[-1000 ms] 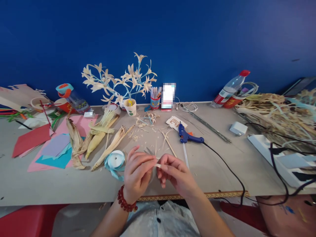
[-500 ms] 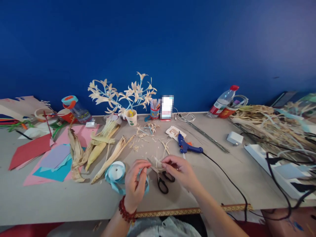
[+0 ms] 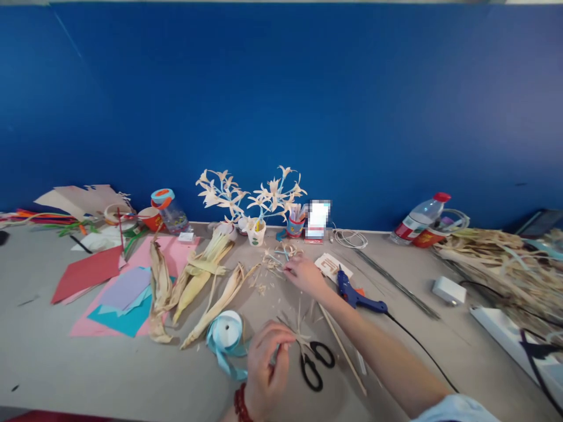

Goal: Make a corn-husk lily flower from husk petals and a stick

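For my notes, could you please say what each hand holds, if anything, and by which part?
Cannot tell: the left hand curls beside the scissors, the right hand is at small flowers.

Soft, fairly even light covers the grey table [image 3: 65, 375], with only faint, diffuse shadows. The blue wall [image 3: 281, 105] is deep-toned at 12 o'clock and pales toward violet at 2 o'clock. The phone [image 3: 317, 217], toward 3 o'clock from centre, shows a bright white screen edged by pixelation. Wide-angle stretch slants the power strip [image 3: 505, 335] at 4 o'clock. Toward 5 o'clock, the right hand [image 3: 304, 274] looks slightly blurred.
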`<action>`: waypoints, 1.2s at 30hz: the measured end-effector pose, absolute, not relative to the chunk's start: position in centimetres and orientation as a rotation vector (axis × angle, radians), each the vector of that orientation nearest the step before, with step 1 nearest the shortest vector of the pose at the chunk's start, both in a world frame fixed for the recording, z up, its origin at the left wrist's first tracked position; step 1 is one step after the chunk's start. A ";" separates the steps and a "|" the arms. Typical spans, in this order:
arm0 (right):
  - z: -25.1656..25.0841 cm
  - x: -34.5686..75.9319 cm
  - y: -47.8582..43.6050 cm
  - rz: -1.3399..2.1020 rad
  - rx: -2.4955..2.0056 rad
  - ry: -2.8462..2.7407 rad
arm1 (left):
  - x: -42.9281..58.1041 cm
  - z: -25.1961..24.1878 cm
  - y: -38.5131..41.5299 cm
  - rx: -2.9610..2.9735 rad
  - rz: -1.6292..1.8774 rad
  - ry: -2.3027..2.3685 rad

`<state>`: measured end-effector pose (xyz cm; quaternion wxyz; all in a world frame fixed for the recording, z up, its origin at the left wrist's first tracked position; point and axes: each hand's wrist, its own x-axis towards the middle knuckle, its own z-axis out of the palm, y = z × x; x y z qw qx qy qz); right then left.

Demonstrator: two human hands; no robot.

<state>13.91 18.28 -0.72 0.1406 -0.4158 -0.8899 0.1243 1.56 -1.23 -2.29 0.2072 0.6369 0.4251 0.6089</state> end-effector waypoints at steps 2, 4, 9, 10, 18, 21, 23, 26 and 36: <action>-0.9 13.9 18.5 0.334 -1.221 -2.573 | 1.6 -2.3 -1.2 1.780 1.678 1.152; -0.9 14.0 18.7 0.321 -1.231 -2.566 | 1.8 -2.4 -1.2 1.786 1.664 1.120; -0.1 14.8 19.3 0.340 -1.241 -2.529 | 2.0 -2.2 -1.2 1.725 1.668 1.120; 0.1 14.9 19.3 0.347 -1.239 -2.523 | 2.0 -2.1 -1.2 1.719 1.664 1.117; 0.1 15.3 19.1 0.411 -1.227 -2.528 | 2.2 -1.5 -1.1 1.709 1.645 1.089; 0.0 14.9 19.2 0.417 -1.244 -2.535 | 2.3 -1.6 -1.1 1.693 1.621 1.084; -0.3 14.4 19.2 0.421 -1.260 -2.551 | 2.4 -1.6 -1.1 1.691 1.612 1.071; -0.9 13.3 19.2 0.423 -1.293 -2.578 | 2.4 -1.5 -1.1 1.691 1.602 1.061; -0.6 13.0 18.8 0.428 -1.414 -2.592 | 2.2 -1.9 -0.9 1.699 1.598 1.066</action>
